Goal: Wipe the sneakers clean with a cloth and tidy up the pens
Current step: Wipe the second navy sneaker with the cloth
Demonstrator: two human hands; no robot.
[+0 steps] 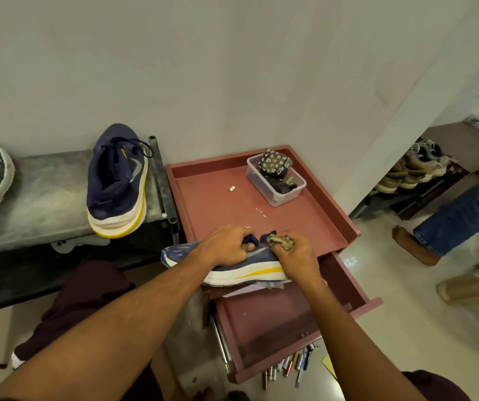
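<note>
Red cabinet top (209,204) w/ clear box (262,184) & white bit (232,188); grey bench (44,192) w/ navy sneaker (116,180).

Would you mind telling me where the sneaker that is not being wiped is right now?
The other sneaker rests on the grey bench at the left of the head view, by the wall, just left of the red cabinet.

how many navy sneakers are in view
2. One sneaker stands on the grey bench; the other sneaker lies on the red cabinet, held by the left hand. More could be hidden.
</note>
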